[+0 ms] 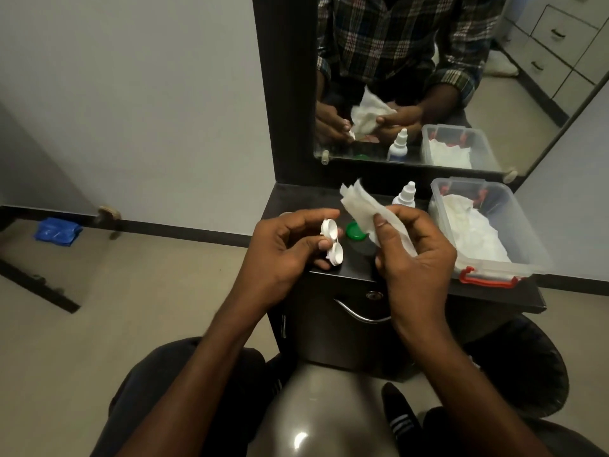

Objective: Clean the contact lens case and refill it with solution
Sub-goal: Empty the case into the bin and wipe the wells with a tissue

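Note:
My left hand (283,249) holds a white two-well contact lens case (332,245) between thumb and fingers, its uncapped wells turned toward the right. My right hand (415,255) pinches a crumpled white tissue (365,209) a short way right of the case, not touching it. A green cap (355,231) lies on the dark cabinet top (349,268) between my hands. A small white solution bottle (406,194) with a dropper tip stands behind the tissue.
A clear plastic box (507,255) with red latches holds white tissues at the cabinet's right. A mirror (428,61) rises behind. The cabinet front has a metal handle (359,313). A blue bag (56,230) lies on the floor at the left wall.

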